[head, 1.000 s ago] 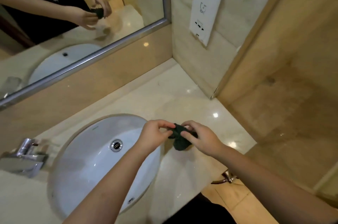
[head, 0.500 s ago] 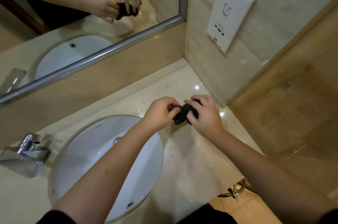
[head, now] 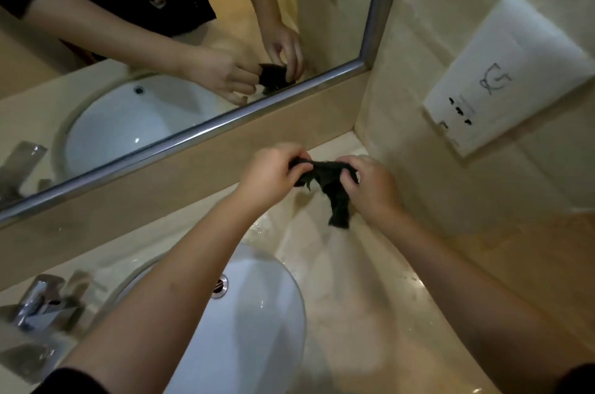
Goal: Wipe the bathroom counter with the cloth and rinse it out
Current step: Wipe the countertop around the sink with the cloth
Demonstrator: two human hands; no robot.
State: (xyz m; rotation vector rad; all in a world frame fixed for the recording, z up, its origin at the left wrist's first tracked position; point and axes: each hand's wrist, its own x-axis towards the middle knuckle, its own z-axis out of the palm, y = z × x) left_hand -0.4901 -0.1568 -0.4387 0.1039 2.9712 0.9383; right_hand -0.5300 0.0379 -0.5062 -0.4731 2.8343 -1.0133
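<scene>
Head view: left hand (head: 273,173) and right hand (head: 375,189) each pinch an end of the dark cloth (head: 331,187), stretched between them above the counter's (head: 370,290) far right corner, beside the sink (head: 257,313), its tail hanging down.

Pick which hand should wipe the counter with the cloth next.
Right hand, probably: most of the cloth hangs below it, over the counter by the wall. Left hand pinches only one end, nearer the sink.
</scene>
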